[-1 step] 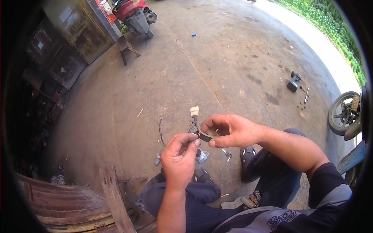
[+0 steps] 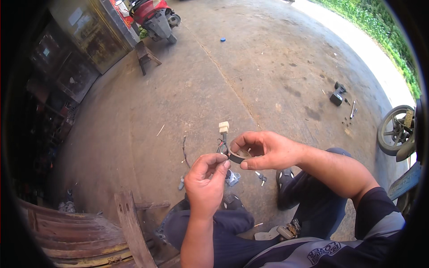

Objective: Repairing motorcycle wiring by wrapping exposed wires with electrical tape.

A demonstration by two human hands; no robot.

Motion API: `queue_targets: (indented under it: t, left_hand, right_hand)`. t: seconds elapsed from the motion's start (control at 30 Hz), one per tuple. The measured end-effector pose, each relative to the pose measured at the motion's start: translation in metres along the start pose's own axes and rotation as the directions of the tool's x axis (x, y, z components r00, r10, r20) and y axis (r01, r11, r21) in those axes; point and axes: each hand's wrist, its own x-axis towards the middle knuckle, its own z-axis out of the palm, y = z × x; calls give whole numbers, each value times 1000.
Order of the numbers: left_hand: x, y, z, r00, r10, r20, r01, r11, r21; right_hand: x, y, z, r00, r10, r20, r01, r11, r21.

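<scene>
Black tape on a narrow, ring-shaped roll (image 2: 237,158) sits in our right hand (image 2: 273,150), the fingers curled over its far side and the thumb against the near side, just beside our left fingertips. Our left hand (image 2: 206,177) has thumb and forefinger pinched together on a bundle of thin dark and red wires (image 2: 221,145); exactly what lies between the tips is hidden. We judge the roll light and fairly firm, best held by its edges so it can turn, while the loose strip would be soft, stretchy and tacky on one face. The wires look thin and bendy, so we would grip them close to the joint and avoid tugging; the off-white, block-shaped plastic connector (image 2: 224,127) beyond them looks stiff and makes a sounder hold. Farther out, below our hands, are a grey and clear plastic part (image 2: 232,179) and a small bunch of keys (image 2: 261,178), with a thin dark cable (image 2: 184,150) to the left. Well apart, a black cordless power tool (image 2: 337,96) lies to the right on the grey-brown concrete floor (image 2: 147,105), and a small round blue cap (image 2: 223,39) lies far ahead.
</scene>
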Motion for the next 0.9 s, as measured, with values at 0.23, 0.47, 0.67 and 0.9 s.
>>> queue_targets:
  t: [0.23,0.47,0.67,0.9]
  left_hand:
    - [5,11,1,999,-25,27,29,983,-181]
    - [5,8,-6,996,-36,76,48,985,-163]
    - [5,5,-7,996,-34,87,47,989,-142]
    - [4,2,-7,994,-27,104,44,986,-160]
  right_hand:
    - [1,-2,-1,995,-74,63,66,991,113]
    - [2,-4,-2,986,-136,98,135,991,17]
    - [-1,-11,-3,985,-132,112,135,991,-18]
    - [-2,-18,-3,974,-214,79,224,961,-164]
